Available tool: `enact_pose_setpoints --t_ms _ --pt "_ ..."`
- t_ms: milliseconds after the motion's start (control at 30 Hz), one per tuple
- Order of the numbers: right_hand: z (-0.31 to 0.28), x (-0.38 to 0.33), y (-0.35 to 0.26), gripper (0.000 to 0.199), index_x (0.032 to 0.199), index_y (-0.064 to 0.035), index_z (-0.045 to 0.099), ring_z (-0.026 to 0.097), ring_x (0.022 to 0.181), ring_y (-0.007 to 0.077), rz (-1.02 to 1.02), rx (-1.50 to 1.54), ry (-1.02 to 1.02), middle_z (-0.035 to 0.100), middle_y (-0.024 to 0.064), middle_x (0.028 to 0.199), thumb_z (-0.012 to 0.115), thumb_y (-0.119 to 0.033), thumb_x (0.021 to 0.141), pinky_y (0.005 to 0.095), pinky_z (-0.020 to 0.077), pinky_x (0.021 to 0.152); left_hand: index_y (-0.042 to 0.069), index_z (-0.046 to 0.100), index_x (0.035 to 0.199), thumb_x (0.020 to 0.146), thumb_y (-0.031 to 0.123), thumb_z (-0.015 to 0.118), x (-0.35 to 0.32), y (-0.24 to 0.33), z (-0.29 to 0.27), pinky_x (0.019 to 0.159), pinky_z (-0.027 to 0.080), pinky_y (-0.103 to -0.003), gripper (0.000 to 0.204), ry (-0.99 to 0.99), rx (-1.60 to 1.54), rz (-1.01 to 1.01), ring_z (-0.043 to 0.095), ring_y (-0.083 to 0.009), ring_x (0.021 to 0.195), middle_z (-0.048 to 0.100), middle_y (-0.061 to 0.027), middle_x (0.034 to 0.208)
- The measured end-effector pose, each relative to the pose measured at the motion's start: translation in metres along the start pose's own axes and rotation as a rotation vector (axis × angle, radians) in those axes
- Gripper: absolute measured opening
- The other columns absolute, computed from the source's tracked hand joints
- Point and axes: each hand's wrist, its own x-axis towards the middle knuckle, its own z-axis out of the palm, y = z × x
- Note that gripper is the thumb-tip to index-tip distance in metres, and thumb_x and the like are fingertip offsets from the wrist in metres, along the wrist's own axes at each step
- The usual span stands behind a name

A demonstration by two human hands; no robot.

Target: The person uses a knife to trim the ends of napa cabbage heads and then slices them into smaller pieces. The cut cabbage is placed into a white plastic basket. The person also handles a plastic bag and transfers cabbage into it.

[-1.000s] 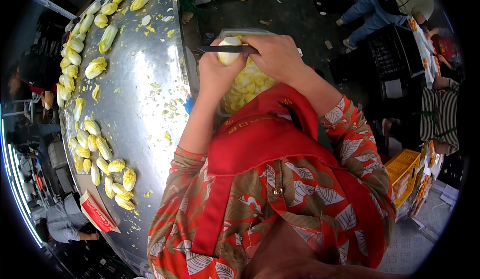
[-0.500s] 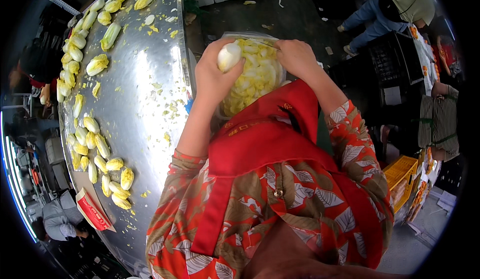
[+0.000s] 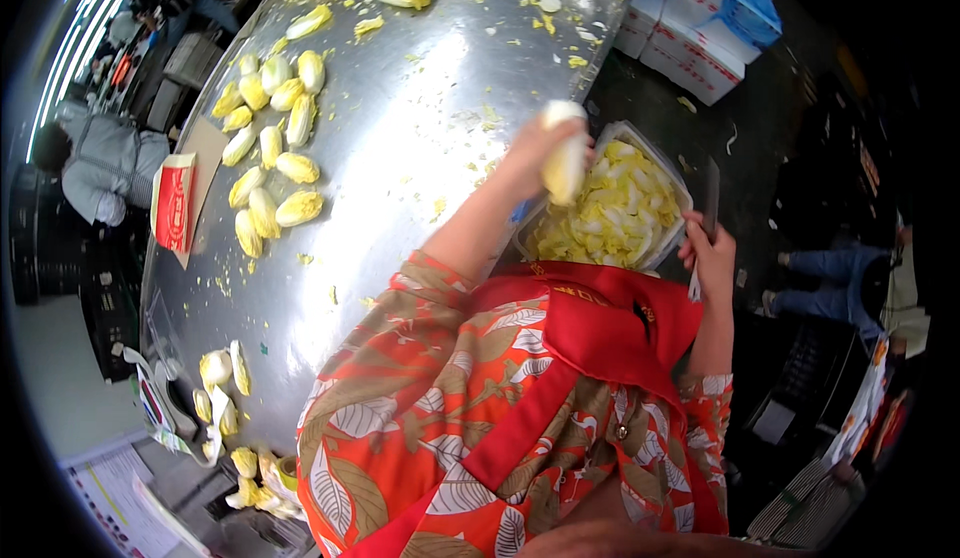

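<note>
Near left hand [image 3: 533, 150], leaf-filled tub [image 3: 684, 194]; cabbages [image 3: 298, 208] on table [image 3: 385, 158]

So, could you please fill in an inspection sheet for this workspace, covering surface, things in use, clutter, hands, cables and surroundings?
Surface: metal table, shiny, with small yellow-green scraps scattered over it.
Things in use: a cabbage and a knife, both held; a tub of cut leaves beside the table edge; whole cabbages grouped on the table.
Clutter: red-and-cream packet on brown cardboard.
Hands: left hand grips the cabbage; right hand holds the knife, blade pointing away from the body.
Cables: nothing seen.
Surroundings: white boxes and blue plastic beyond the table; a co-worker in grey across it.
</note>
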Motion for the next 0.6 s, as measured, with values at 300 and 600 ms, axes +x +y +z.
enact_pose_setpoints --t_ms 300,600 --pt "0.004 -0.025 0.056 0.031 0.116 -0.0009 0.057 0.047 0.042 0.0087 0.298 0.246 -0.061 0.056 0.0043 0.057 0.054 -0.016 0.090 0.0201 0.0365 0.040 0.006 0.047 0.110 0.083 0.018 0.058 -0.066 0.115 -0.298 0.064 0.051 -0.037 0.032 0.852 0.445 0.338 0.058 -0.0225 0.075 0.057 -0.0092 0.092" --pt "0.020 -0.050 0.083 0.040 0.126 -0.0022 0.048 0.045 0.046 0.0143 0.368 0.683 -0.172 0.052 0.0067 0.060 0.049 -0.022 0.092 0.0278 0.0386 0.045 -0.006 0.054 0.120 0.084 0.023 0.053 -0.075 0.148 -0.331 0.090 0.043 -0.035 0.046 1.403 0.960 0.698 0.059 -0.0294 0.102 0.061 -0.0234 0.112"
